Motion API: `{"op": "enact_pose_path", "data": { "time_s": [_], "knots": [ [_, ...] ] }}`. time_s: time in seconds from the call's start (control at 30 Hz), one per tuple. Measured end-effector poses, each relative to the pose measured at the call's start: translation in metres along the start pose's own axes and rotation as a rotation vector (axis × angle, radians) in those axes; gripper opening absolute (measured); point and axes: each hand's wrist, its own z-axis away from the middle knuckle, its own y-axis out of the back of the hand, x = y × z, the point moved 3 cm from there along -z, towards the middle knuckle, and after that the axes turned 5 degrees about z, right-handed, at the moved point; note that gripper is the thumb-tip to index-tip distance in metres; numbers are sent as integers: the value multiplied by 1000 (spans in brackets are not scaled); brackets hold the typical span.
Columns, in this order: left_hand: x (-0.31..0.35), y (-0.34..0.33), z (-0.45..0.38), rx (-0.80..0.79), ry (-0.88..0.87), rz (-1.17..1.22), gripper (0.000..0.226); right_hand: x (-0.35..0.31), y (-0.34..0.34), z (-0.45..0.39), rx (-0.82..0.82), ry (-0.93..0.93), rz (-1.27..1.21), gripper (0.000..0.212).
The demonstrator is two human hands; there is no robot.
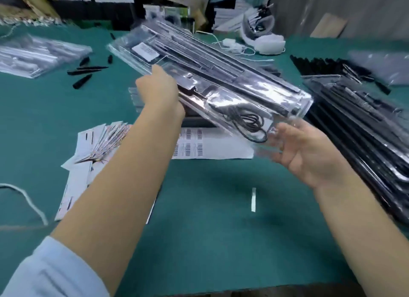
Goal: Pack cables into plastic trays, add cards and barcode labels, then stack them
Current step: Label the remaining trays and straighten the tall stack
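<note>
A long clear plastic tray (pixel 221 75) hangs tilted above the green table, with black rods, a coiled black cable (pixel 247 121) and a white barcode label (pixel 146 49) inside it. My left hand (pixel 159 90) grips the tray's near long edge around its middle. My right hand (pixel 309 155) holds the tray's near right end from below, fingers curled around the corner. A sheet of barcode labels (pixel 210 146) lies under the tray. A fanned pile of cards (pixel 97 146) lies to the left of that sheet.
A stack of filled trays (pixel 365 124) sits at the right, and another stack (pixel 37 55) lies at the far left. Loose black caps (pixel 84 73) lie beside that stack. A white cord (pixel 26 199) curls at the left edge. A small white strip (pixel 253 199) lies near the front.
</note>
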Motion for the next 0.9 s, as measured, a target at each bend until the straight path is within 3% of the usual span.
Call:
{"op": "enact_pose_path", "data": {
  "time_s": [0.1, 0.17, 0.37, 0.5, 0.63, 0.77, 0.9],
  "knots": [
    [0, -1, -3, -110, 28, 88, 10, -19, 2, -16, 326, 105, 72, 11],
    [6, 4, -5, -185, 23, 141, 14, -36, 13, -31, 491, 130, 130, 26],
    [25, 33, -33, -45, -60, 219, 8, -66, 40, -83, 667, 188, 225, 31],
    [35, 43, -54, -29, -133, -156, 18, -72, 57, -111, 807, 28, 509, 14],
    [38, 43, -71, 37, -419, -717, 40, -57, 64, -131, 824, -73, 542, 21],
    [29, 46, -82, 63, -409, -871, 46, -47, 68, -141, 834, -114, 499, 16],
    [17, 48, -85, 60, -408, -856, 47, -50, 69, -147, 810, -147, 538, 14]
  ]
}}
